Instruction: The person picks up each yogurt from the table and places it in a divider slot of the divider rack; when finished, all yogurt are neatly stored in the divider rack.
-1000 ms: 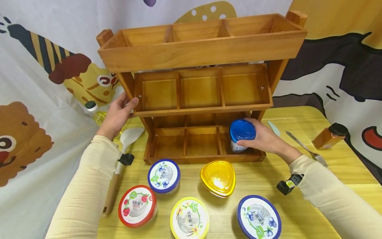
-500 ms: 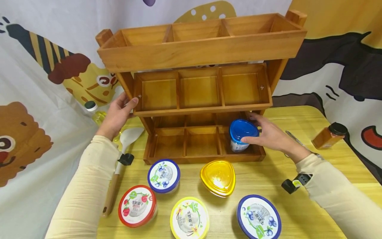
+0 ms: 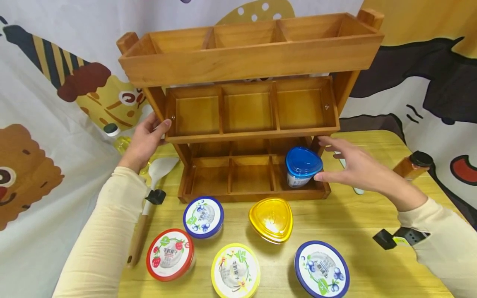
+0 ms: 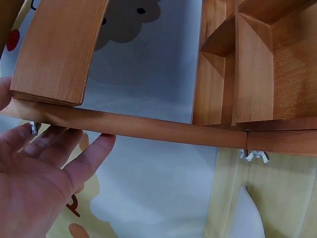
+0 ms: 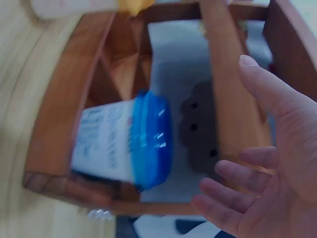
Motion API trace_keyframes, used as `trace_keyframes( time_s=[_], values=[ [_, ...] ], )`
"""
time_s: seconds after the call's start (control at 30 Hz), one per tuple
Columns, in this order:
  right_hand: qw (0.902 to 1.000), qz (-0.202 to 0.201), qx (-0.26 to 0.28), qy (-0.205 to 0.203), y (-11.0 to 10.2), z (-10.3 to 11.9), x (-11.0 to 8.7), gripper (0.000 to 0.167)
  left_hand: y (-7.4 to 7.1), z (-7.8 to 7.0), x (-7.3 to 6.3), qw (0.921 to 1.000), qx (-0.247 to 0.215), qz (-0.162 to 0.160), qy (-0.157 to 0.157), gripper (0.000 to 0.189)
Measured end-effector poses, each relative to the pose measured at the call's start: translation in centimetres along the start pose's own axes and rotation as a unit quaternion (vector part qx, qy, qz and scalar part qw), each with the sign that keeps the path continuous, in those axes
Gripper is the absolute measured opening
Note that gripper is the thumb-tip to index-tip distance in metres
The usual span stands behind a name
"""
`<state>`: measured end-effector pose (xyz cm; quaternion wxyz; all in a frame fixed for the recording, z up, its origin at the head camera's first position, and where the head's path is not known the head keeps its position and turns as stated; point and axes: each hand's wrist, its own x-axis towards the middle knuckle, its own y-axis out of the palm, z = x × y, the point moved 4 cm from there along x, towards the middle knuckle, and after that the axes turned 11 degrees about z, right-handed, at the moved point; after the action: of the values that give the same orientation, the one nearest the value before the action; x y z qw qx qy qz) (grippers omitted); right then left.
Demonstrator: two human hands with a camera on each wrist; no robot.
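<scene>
A wooden three-tier rack point(image 3: 246, 66) with divided compartments stands on the table. My left hand point(image 3: 143, 140) holds its left side at the middle tier, thumb at the front edge; in the left wrist view its fingers point(image 4: 94, 158) lie along the side post. A tub with a blue lid point(image 3: 303, 162) sits upright in the right compartment of the bottom tier. To the right of that tub is my right hand point(image 3: 359, 169), fingers spread and holding nothing. The right wrist view shows a gap between this hand point(image 5: 257, 183) and the blue lid point(image 5: 156, 141).
In front of the rack stand a yellow-lidded tub point(image 3: 272, 219) and several round cups, among them a red-rimmed one point(image 3: 170, 254). A white spatula point(image 3: 162, 169) and an oil bottle point(image 3: 121, 140) are at left. A black-capped jar point(image 3: 413, 165) stands at right.
My right hand has let go of the blue-lidded tub and moved away to the right, leaving the tub in the bottom right compartment. My left hand stays on the rack.
</scene>
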<state>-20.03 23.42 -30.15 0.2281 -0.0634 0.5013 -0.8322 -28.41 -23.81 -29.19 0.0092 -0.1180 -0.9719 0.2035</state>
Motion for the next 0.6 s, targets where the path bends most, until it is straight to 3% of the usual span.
trace_keyframes(
  time_s=[0.27, 0.6],
  values=[
    [0.9984, 0.006, -0.021, -0.051, -0.1, 3.9, -1.2, 0.092, -0.1, 0.0, 0.1, 0.9999, -0.007, -0.001, 0.008, 0.066],
    [0.9887, 0.048, -0.007, -0.142, 2.5, 6.1, -0.6, 0.086, 0.0, 0.1, 0.2, 1.0, -0.008, -0.002, 0.005, 0.067]
  ],
)
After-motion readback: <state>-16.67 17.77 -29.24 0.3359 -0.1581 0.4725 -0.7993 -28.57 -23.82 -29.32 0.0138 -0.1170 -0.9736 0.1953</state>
